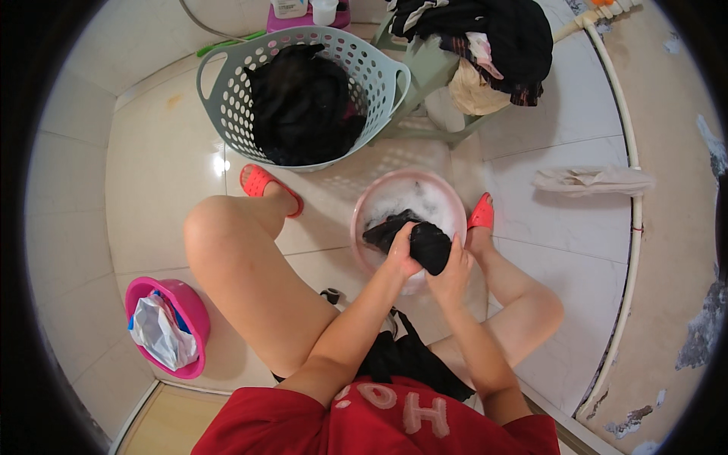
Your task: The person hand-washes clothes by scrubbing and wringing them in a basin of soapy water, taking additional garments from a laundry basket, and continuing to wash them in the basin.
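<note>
A wet black cloth item [430, 244] is held between my two hands above a round pink basin [356, 227] of white suds [432, 202]. My left hand [405, 250] and my right hand [453, 273] need telling apart by side: the first grips the cloth's left edge, the second its lower right edge. Part of the dark cloth hangs down to the left, onto the suds. The basin stands on the tiled floor between my feet, which wear red slippers. What the fingers do under the cloth is hidden.
A grey-green perforated laundry basket [375, 62] with black clothes [301, 108] stands ahead. Right of it, a green plastic stool [424, 68] bears a pile of clothes [512, 40]. A magenta basin [202, 318] with a white plastic bag [159, 335] is at left. A pipe [636, 227] runs along the right wall.
</note>
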A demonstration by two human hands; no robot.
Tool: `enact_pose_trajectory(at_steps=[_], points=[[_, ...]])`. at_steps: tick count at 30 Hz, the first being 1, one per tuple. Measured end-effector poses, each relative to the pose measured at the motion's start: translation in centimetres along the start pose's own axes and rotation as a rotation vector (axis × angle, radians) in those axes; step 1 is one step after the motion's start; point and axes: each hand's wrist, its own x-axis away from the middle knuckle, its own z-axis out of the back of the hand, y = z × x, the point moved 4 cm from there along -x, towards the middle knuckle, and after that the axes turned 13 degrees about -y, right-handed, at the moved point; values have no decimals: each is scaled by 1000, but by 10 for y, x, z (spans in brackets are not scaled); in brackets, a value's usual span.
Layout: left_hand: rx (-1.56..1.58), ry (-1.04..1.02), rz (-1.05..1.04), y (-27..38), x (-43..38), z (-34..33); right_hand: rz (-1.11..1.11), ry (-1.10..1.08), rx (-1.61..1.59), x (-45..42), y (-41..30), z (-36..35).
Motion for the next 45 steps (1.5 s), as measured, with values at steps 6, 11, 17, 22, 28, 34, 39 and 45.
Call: enact_pose_trajectory(at_steps=[6, 11, 17, 22, 28, 34, 39, 45], points=[[-360, -26, -117, -4, 1, 5, -95, -557, -440, -11, 23, 31], [-319, -237, -27, -8, 21, -51, -558, -1143, -1335, 2, 35, 21], [-306, -316, -35, -1, 29, -66, -698, -1292, -1547, 18, 23, 5], [-250, -306, 12, -3, 25, -60, -459, -1360, -2110, 20, -33, 1], [-338, -371, 118, -5, 21, -69, -207, -1315, -2500, 29, -44, -25], [-553, 141, -87, 13, 6, -25, -668, -1027, -1533, 22, 14, -13], [-542, 290, -246, 12, 1, -9, -70, -50, -247, 33, -35, 34], [-408, 544, -544, 9, 3, 10, -52, 152, -4, 30, -12, -17]])
